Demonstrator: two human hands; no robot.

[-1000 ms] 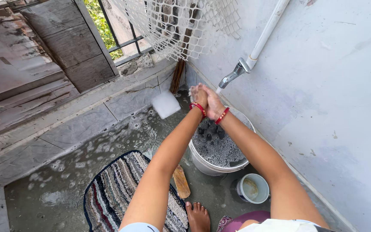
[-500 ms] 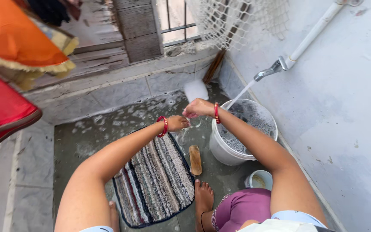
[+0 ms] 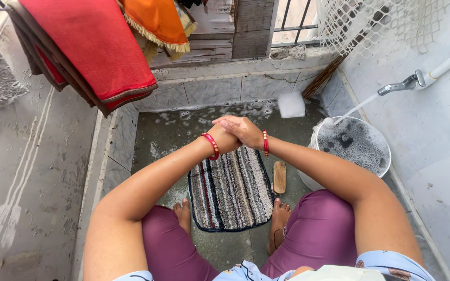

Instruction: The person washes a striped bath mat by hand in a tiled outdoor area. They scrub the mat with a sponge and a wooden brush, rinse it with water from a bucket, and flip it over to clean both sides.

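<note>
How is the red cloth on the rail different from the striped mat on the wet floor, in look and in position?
The red cloth is one plain colour; the striped mat has many thin stripes, dark, pale and reddish. The red cloth hangs draped over a rail at the upper left; the striped mat lies flat on the wet floor, between the person's feet and below the clasped hands. The cloth looks smooth, the mat thick and ribbed. Both are textiles.

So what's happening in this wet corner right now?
A person squats on a wet, soapy floor with both hands pressed together, the left hand clasped against the right hand, above a striped mat. Neither hand holds anything. A wooden brush lies beside the mat. To the right, a tap runs water into a foamy white bucket. Red and orange cloths hang at the upper left.
</note>
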